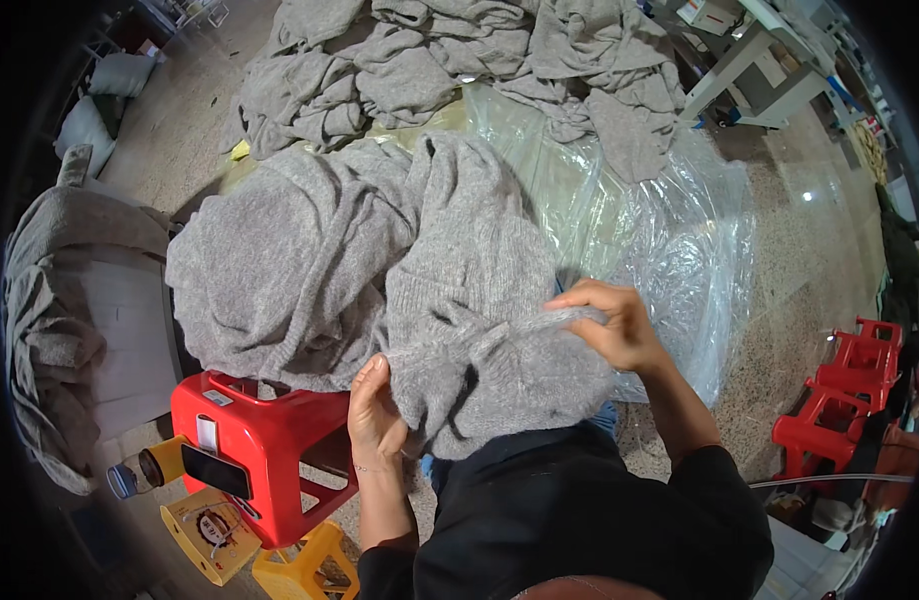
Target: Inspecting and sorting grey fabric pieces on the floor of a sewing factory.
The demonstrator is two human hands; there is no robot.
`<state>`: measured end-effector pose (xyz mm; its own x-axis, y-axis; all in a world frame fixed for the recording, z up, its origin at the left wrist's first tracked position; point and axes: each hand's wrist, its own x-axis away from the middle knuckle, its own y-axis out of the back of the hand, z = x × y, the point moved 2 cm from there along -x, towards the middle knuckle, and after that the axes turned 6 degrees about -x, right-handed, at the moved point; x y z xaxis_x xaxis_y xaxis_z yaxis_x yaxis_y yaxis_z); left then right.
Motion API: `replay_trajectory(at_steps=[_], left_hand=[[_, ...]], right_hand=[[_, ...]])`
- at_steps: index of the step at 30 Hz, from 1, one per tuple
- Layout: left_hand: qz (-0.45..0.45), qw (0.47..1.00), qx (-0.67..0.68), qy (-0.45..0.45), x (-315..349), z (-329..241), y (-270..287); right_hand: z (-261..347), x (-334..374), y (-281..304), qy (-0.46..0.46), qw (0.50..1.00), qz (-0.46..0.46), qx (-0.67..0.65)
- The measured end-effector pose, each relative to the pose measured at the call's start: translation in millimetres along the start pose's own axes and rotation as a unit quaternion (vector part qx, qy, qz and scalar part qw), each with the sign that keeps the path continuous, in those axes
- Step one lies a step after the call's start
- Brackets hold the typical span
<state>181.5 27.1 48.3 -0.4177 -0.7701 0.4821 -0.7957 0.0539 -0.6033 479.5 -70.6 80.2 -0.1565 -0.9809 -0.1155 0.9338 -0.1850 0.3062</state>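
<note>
A grey knitted garment [479, 260], possibly a sweater, lies across my lap and stretches away onto the heap in front. At its near left edge, my left hand [377, 408] grips the knit with the thumb up; its other fingers are partly hidden behind the fabric. My right hand [611, 322] pinches a rolled strip of the same garment between thumb and fingers on the right. The strip runs between both hands, with the knit bunched in folds below it. Left of the garment, a bulky pile of matching grey knitwear [269, 260] rests on a red plastic stool [269, 440].
Behind lies a large heap of grey knitwear [399, 70] on clear plastic sheeting [669, 250]. A phone [216, 471] is fixed to the stool's side, near a yellow bag [211, 535] and yellow stool [309, 565]. Red stools [824, 415] stand right; a draped chair [109, 235] stands left.
</note>
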Motion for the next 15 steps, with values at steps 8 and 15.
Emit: replay_trajectory(at_steps=[8,15], left_hand=[[0.008,0.996,-0.082,-0.032,-3,-3,-6],[0.117,0.992,0.027,-0.029,4,-17,-9]], right_hand=[[17,-4,1,0.023,0.999,-0.040,0.025],[22,-3,11,0.030,0.995,0.005,0.092]])
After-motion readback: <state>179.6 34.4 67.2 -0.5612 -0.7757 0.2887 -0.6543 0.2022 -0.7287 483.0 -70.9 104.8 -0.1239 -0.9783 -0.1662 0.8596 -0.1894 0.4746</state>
